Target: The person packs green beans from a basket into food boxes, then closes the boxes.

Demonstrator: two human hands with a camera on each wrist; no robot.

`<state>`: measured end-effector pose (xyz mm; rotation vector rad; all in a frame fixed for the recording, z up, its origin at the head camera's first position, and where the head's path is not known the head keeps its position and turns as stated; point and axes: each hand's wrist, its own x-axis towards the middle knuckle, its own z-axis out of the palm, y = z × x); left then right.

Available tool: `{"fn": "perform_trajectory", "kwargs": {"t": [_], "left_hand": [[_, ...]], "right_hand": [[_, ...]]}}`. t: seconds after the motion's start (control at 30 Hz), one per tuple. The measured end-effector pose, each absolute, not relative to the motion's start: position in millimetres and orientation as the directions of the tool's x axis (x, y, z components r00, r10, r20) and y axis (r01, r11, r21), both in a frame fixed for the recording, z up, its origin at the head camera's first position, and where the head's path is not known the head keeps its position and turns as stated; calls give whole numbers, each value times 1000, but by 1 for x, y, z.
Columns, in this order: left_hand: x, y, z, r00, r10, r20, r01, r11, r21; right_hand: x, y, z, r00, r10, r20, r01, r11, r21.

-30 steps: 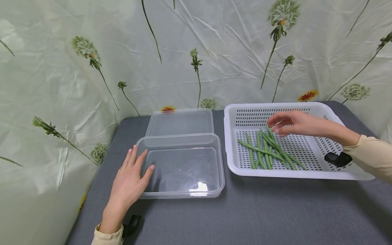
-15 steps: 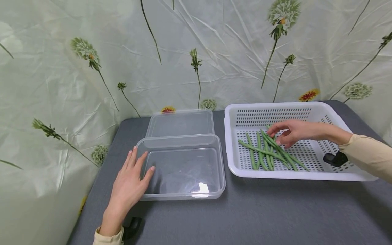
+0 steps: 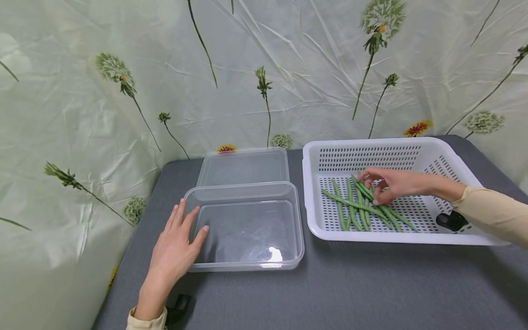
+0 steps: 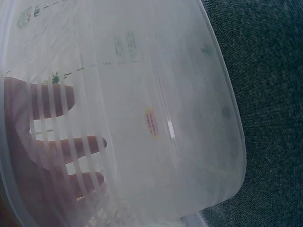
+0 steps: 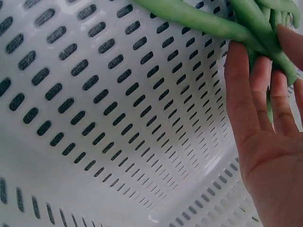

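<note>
White plastic framed the change: inside the shallow, rectangular white perforated basket point(image 3: 404, 236) near the far right corner of the grey cloth-covered worktop point(image 3: 350, 293), the right hand point(image 3: 396, 183) had come down. A second earlier it hovered above the upper ends of the long, thin green beans point(image 3: 350, 202); now it reached into them. Its thumb and fingertips were curled round the ends of a few beans, pinching them from either side, though how firmly and exactly how many could not be told. Seemingly, the approach was over and the grasp had just been made, with nothing visibly lifted yet.

All the visible beans lay in a loose, crossed heap in the basket's left half, some pointing toward its near edge.

Meanwhile, the left hand point(image 3: 175, 250) had stayed put, fingers spread and nearly straight along the left edge of the low, rectangular transparent plastic container point(image 3: 243, 266). It appeared to steady that wall, just left of the basket. Between the container and the worktop's far edge lay a flat, translucent plastic lid point(image 3: 245, 167). Behind everything hung a pale, creased, flower-printed sheet point(image 3: 222, 105).
</note>
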<state>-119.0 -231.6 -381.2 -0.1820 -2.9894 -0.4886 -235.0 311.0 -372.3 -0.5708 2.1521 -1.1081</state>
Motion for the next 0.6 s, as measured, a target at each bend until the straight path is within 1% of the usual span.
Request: {"fn": "perform_trajectory", "kwargs": {"t": [0.37,0.5,0.6], "left_hand": [[-118,-231,-383,-986,102,135,140,940,311],[-118,-231,-383,-985,103,139,142,939,312],[-118,-231,-383,-985,103,140,143,940,310]], "right_hand": [[-232,317,-364,-776,-578,-251,-148,554,-819],[-233,317,-359,-787,-565,-248,-147,563,-813],[-232,317,-355,-783,-562,-267,-121,558,-821]]}}
